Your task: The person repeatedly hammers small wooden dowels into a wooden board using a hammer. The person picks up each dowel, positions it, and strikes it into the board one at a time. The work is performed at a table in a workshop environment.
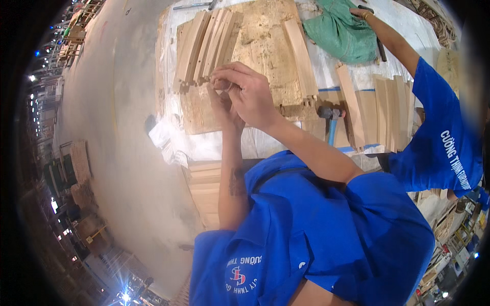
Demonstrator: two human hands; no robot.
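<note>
My right hand (pixel 251 97) is closed, its thumb and fingers pinched together in front of my left hand (pixel 223 108). The two hands meet above the near edge of a worn board (pixel 260 51). Partly hidden behind the right hand, my left hand also has its fingers drawn together. Anything between the fingertips is too small or covered to make out. Just beyond my hands, several slightly curved wooden pieces (pixel 206 46) lie side by side on the board, with small holes and notched ends.
Another curved wooden piece (pixel 301 58) lies along the board's right side. A hammer (pixel 332 130) with a blue handle rests right of my hands. More wooden strips (pixel 390 109) lie farther right. At the far right, a co-worker's hand (pixel 359 12) touches a green sack (pixel 344 33).
</note>
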